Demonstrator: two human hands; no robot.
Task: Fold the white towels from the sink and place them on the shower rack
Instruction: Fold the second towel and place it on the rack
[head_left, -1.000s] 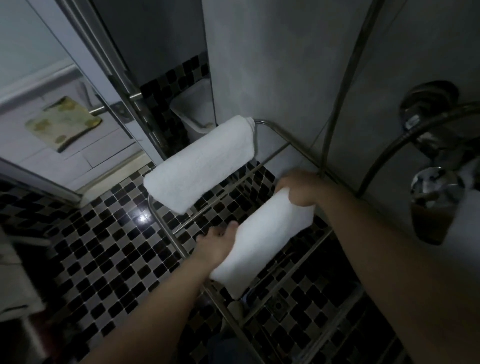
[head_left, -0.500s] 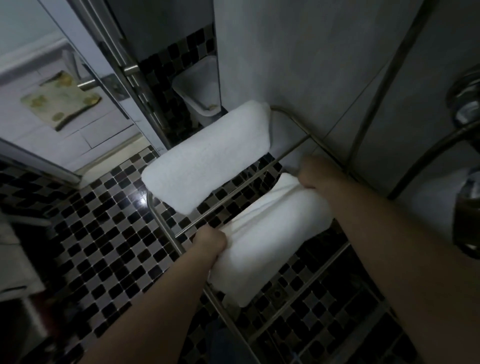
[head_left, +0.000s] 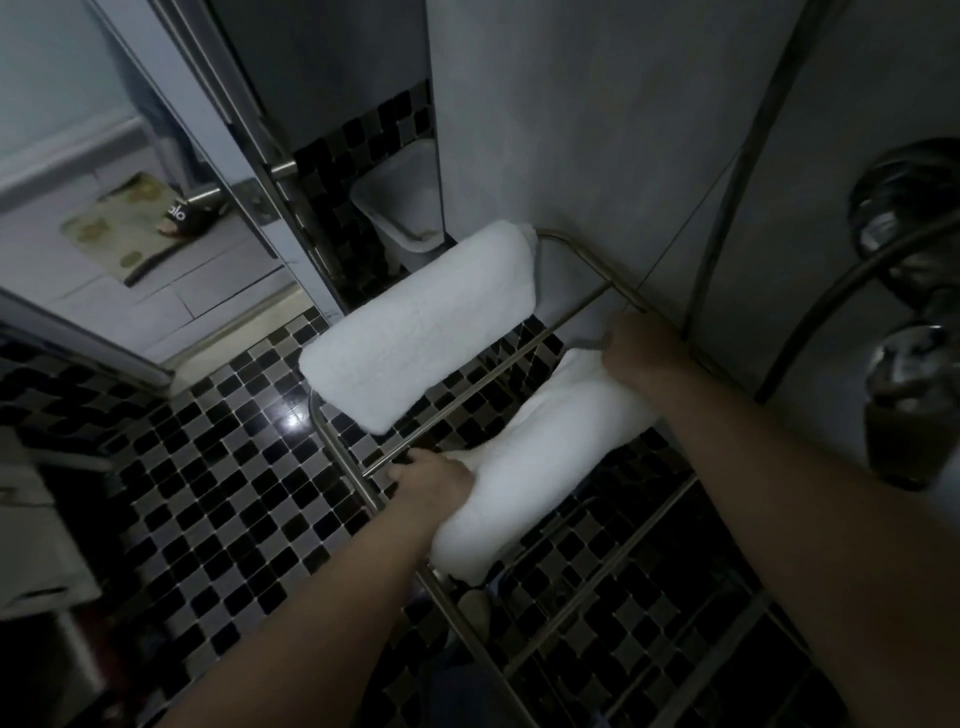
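Left hand (head_left: 431, 478) and right hand (head_left: 639, 348) curl round opposite ends of the folded white towel (head_left: 540, 457), to square it across the shower rack (head_left: 340, 454).

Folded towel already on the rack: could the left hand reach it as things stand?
Probably yes: the left hand holds the second towel right beside the folded towel, nothing between them but bare rack bars.
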